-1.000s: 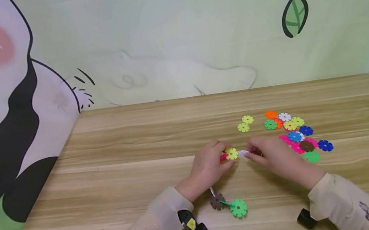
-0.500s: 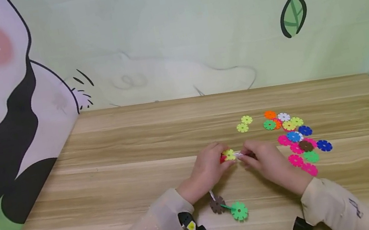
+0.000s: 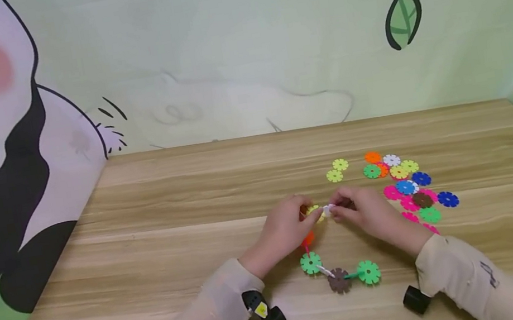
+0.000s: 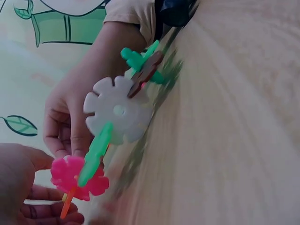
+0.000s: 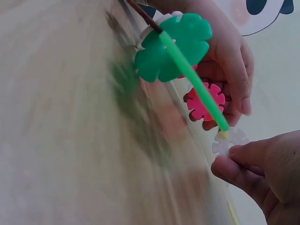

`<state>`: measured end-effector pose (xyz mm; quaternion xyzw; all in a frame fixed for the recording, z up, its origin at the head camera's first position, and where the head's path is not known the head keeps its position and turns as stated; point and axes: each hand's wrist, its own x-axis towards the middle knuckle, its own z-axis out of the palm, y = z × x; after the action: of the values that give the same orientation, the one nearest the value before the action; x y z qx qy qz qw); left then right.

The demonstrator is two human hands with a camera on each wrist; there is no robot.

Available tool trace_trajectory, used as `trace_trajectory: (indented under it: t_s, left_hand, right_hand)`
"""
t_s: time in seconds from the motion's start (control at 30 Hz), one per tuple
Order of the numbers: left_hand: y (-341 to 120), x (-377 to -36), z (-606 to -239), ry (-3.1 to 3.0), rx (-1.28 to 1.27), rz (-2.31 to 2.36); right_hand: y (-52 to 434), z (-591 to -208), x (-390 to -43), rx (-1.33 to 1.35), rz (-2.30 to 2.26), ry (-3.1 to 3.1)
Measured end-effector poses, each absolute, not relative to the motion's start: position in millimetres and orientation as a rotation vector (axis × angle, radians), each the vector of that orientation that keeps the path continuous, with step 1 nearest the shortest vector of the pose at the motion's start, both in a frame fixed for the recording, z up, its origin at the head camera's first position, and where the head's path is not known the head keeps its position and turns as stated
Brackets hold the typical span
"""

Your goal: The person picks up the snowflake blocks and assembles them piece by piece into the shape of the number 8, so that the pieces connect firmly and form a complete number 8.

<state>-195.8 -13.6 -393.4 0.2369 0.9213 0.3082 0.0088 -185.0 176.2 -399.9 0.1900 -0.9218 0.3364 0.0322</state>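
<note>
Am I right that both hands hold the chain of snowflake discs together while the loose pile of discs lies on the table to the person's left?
Not quite: the loose pile of discs lies to the person's right, beyond the right hand, as the head view shows. Both hands do hold the chain; the left hand grips its other end.

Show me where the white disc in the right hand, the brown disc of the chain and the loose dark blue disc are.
white disc (image 5: 228, 140): right wrist view, its notched face.
brown disc (image 3: 339, 280): head view, its centre.
dark blue disc (image 3: 447, 199): head view, its centre.
</note>
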Motion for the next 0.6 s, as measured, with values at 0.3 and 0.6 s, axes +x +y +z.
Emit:
trace_trajectory:
  t_s: [0.3,0.6]
  left_hand:
    - [-16.2,-202.8,-397.6,2.870,0.981,0.929]
    - [-18.6,-199.9,-399.2,2.949,1.030,0.833]
  right_hand:
    - [174.5,-399.9,-189.4,0.668,1.157,-2.839]
    - [172.2,-399.7,-191.1,0.699,1.165,-2.871]
